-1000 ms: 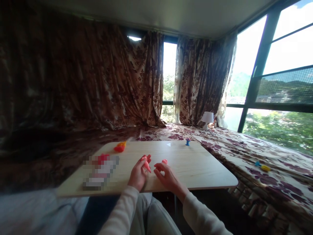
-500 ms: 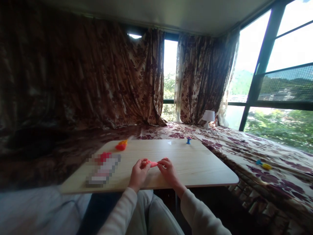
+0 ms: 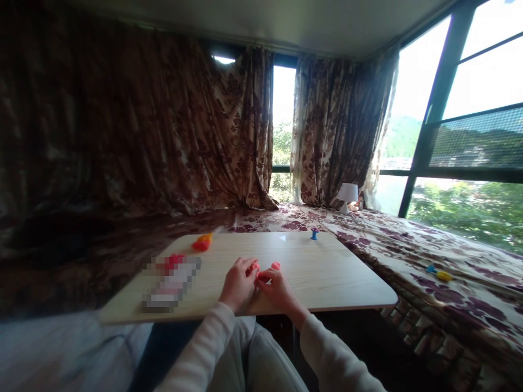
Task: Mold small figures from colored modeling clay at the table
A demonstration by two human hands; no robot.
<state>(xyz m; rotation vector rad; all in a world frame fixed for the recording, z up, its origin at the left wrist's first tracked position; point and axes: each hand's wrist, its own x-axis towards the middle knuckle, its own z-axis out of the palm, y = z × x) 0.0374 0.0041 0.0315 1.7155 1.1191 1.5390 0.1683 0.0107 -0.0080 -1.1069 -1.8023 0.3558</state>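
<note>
Over the near middle of the table (image 3: 327, 283), my two hands are drawn together. My left hand (image 3: 239, 286) is closed around a piece of pink clay (image 3: 255, 269), mostly hidden by the fingers. My right hand (image 3: 275, 286) pinches at the same piece from the other side, thumb and fingertips nearly touching the left ones. A rounded pink clay lump (image 3: 275, 265) shows just beyond the right fingers; whether it rests on the table or against that hand I cannot tell.
A red and orange bundle (image 3: 202, 242) lies at the table's far left, above a blurred-out flat item (image 3: 171, 288). A small blue figure (image 3: 314, 233) stands near the far edge. A blue and yellow toy (image 3: 441, 274) and a white lamp (image 3: 347, 196) are on the flowered bedding.
My hands have come closer together, the left moving right. The pink clay stretched between them is now bunched and largely covered by fingers. The pink lump beyond the right hand shows more.
</note>
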